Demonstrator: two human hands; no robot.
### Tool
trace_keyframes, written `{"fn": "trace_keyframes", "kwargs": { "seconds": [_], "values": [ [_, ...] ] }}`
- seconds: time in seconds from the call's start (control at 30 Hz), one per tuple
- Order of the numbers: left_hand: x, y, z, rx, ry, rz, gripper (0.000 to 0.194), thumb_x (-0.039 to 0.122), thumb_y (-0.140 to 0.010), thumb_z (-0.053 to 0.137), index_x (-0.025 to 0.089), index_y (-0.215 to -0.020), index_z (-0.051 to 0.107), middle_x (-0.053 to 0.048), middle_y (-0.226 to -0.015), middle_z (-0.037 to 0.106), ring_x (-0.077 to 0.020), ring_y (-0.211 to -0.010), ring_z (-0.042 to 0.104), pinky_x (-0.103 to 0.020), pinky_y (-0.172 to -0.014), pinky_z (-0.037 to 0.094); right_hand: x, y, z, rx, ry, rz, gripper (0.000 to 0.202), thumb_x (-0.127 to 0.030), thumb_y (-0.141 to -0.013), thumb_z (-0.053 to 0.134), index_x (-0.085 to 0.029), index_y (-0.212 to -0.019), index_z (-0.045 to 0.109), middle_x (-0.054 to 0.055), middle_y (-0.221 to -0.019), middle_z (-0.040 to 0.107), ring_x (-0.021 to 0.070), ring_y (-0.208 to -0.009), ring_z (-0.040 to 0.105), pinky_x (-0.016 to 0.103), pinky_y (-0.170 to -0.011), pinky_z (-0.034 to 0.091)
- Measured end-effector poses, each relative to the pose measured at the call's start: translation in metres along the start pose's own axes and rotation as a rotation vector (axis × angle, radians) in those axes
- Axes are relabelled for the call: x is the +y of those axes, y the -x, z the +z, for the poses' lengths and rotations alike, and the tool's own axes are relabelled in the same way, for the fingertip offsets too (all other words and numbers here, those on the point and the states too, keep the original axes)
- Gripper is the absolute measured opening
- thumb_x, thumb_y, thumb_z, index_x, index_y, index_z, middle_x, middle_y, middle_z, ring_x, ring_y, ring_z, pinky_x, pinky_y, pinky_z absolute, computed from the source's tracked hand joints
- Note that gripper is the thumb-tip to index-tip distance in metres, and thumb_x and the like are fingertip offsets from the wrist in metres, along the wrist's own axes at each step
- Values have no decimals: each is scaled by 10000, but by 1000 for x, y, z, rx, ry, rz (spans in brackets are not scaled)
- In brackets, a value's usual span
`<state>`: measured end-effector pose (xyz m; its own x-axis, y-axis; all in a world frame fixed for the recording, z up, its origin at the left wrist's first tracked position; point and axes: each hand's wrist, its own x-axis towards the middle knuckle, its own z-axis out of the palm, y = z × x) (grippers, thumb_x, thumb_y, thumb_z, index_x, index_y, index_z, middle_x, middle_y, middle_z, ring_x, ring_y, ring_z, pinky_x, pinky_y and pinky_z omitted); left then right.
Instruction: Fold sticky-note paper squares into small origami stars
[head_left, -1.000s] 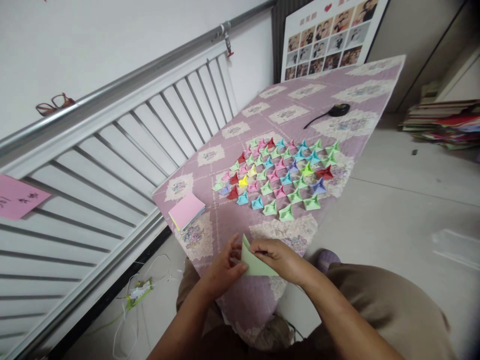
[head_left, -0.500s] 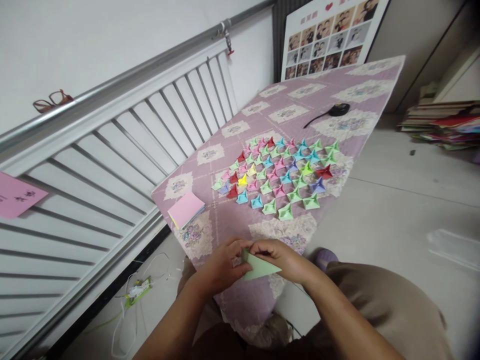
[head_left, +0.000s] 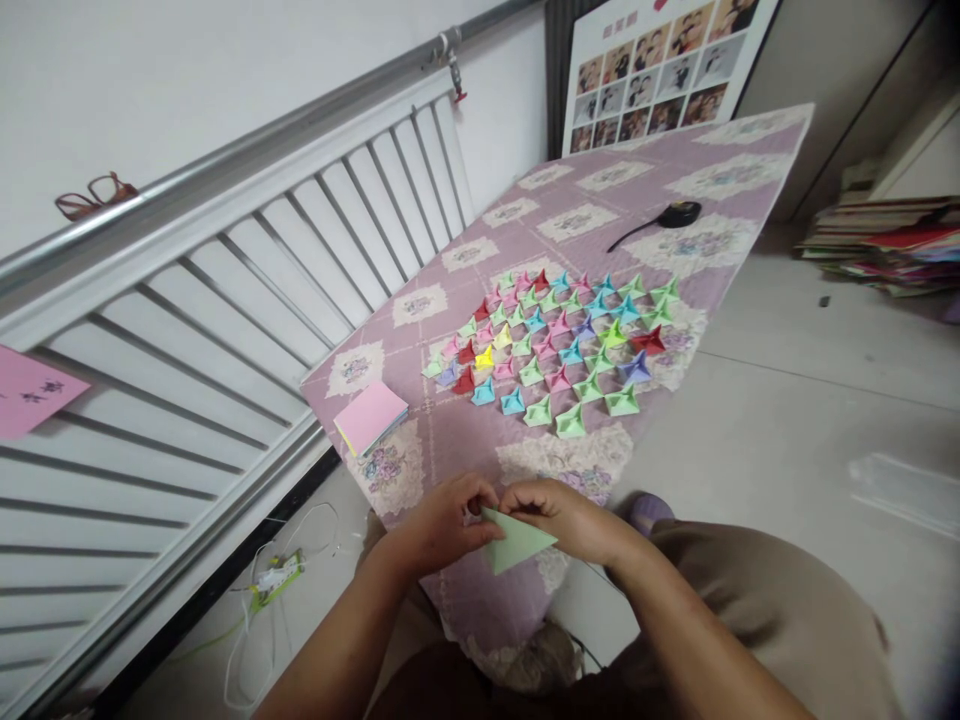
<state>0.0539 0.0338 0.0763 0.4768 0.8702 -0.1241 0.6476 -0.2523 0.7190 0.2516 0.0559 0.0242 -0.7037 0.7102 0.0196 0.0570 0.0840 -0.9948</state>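
Your left hand point(head_left: 448, 524) has closed in beside your right hand point(head_left: 566, 517); both hands pinch the green paper point(head_left: 520, 543), positioned above the bench point(head_left: 465, 445), nearer you than the folded paper pieces point(head_left: 546, 348).

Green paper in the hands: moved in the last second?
Yes. Its lowest tip now sits lower in view, farther below the pink stack.

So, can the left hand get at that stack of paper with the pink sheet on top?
Probably yes: only flat purple floral tablecloth lies between the left hand and the pink-topped stack of paper. But the hand's grip is on the folded pale-green paper, so it would likely have to let go first.
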Motion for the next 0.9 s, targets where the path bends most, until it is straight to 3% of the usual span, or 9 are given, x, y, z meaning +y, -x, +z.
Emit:
{"fn": "trace_keyframes", "kwargs": {
  "seconds": [0.37,0.57,0.9],
  "values": [
    [-2,0,-4,-93,255,-21,149,244,-737,712,161,-752,590,30,-735,530,-95,-656,459,-212,-610,359,0,2,-5,-46,5,-11,137,-270,-813,529,-177,-769,619,-32,-676,538,93,-628,456,214,-585,344],
    [-10,1,-7,-227,624,-52,270,316,-726,745,150,-718,533,-17,-796,587,-114,-717,520,-230,-657,395,-1,8,-10,-107,-192,61,214,-386,-793,619,-172,-800,627,-20,-695,585,105,-653,525,235,-621,401],
    [-24,4,1,-59,861,-97,321,361,-688,788,139,-867,639,-10,-761,598,-102,-669,519,-221,-642,387,2,11,-14,-109,-453,36,321,-450,-750,700,-148,-811,609,0,-714,619,109,-650,571,270,-662,454]
  ]
}}
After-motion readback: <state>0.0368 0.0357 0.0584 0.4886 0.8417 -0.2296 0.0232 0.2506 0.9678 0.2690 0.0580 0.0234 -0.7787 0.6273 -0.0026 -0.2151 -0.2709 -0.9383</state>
